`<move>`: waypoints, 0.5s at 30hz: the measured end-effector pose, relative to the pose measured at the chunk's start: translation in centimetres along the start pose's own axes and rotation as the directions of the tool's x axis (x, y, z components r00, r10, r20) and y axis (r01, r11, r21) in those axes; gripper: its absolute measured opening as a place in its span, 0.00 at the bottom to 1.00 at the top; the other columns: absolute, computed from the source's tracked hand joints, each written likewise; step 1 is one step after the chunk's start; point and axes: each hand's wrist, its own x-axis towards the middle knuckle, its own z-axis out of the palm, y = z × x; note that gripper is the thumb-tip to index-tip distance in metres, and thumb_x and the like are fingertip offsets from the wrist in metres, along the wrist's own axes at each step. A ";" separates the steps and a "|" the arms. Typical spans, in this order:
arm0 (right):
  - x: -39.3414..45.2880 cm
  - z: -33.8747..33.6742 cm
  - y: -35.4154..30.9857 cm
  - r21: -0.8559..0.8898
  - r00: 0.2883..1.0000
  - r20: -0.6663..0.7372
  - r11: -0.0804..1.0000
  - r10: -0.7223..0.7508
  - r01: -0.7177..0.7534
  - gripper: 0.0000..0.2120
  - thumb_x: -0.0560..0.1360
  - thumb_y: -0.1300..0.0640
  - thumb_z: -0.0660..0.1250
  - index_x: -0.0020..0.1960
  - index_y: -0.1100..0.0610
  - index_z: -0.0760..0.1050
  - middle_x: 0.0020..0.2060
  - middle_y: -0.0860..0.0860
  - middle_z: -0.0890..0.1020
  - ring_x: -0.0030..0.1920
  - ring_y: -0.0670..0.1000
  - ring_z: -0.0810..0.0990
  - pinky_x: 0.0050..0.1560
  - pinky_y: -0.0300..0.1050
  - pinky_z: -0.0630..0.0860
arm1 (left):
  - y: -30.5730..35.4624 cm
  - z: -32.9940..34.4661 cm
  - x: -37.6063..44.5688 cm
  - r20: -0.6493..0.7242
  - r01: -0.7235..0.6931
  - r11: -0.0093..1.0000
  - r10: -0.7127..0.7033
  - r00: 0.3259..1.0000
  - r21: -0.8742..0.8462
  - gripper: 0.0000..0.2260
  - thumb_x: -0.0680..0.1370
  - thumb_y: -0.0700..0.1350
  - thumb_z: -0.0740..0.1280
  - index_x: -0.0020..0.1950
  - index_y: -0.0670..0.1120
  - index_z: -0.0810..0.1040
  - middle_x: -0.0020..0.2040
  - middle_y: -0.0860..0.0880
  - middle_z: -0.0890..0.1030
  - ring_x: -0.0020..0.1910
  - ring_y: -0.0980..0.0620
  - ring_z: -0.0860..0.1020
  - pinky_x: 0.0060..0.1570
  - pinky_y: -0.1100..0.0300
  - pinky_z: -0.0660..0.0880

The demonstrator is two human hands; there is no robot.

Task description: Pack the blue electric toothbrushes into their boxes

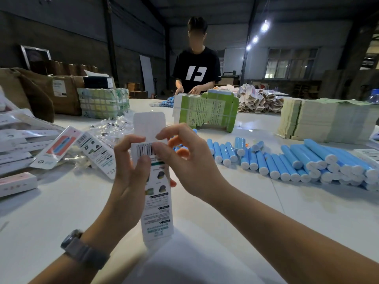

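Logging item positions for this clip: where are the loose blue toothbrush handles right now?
In the head view, the blue toothbrush handles lie in a row on the white table, right of the box held in both hands and before the paper stacks.

**Both hands up and pinching**

Left hand point(131, 160) with the grey wrist watch point(82, 251) has fingers curled, thumb pressing in front. Right hand point(184, 158) is pinching with thumb and forefinger, other fingers curled. Forearms angle in from below.

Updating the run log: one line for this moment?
left hand: holds toothbrush box | right hand: pinches top flap | blue toothbrushes: on table
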 end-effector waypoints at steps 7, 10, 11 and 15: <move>0.1 -0.1 0.2 0.101 0.999 -0.027 0.995 0.022 -0.020 0.07 0.77 0.55 0.69 0.51 0.47 0.73 0.51 0.51 0.77 0.46 0.43 0.78 0.35 0.41 0.79 | -0.1 -0.2 -0.1 0.029 0.060 0.998 -0.059 0.998 -0.035 0.09 0.82 0.54 0.59 0.59 0.69 0.68 0.52 0.58 0.80 0.43 0.49 0.83 0.39 0.53 0.82; 0.3 -0.4 0.3 0.202 0.998 -0.022 0.978 0.055 -0.050 0.25 0.75 0.55 0.70 0.67 0.43 0.65 0.60 0.50 0.77 0.55 0.46 0.79 0.46 0.43 0.81 | -0.2 -0.2 0.0 0.051 0.080 0.997 -0.078 0.996 -0.021 0.11 0.81 0.56 0.58 0.63 0.67 0.65 0.54 0.58 0.79 0.45 0.48 0.82 0.40 0.54 0.82; 0.5 -0.5 0.3 0.224 0.998 -0.010 0.972 0.068 -0.064 0.30 0.74 0.56 0.71 0.71 0.45 0.62 0.62 0.51 0.77 0.59 0.47 0.79 0.52 0.45 0.81 | -0.2 -0.3 0.0 0.058 0.082 0.996 -0.081 0.995 -0.020 0.13 0.81 0.55 0.58 0.64 0.67 0.65 0.56 0.58 0.79 0.45 0.47 0.82 0.40 0.54 0.82; 1.0 -1.2 -0.2 0.202 0.998 0.017 0.977 0.062 -0.064 0.19 0.72 0.61 0.71 0.62 0.51 0.76 0.53 0.50 0.82 0.56 0.51 0.80 0.56 0.53 0.80 | -0.5 -0.5 -0.2 0.067 0.091 0.996 -0.090 0.994 -0.006 0.20 0.82 0.51 0.57 0.66 0.75 0.61 0.59 0.57 0.79 0.46 0.42 0.83 0.42 0.53 0.82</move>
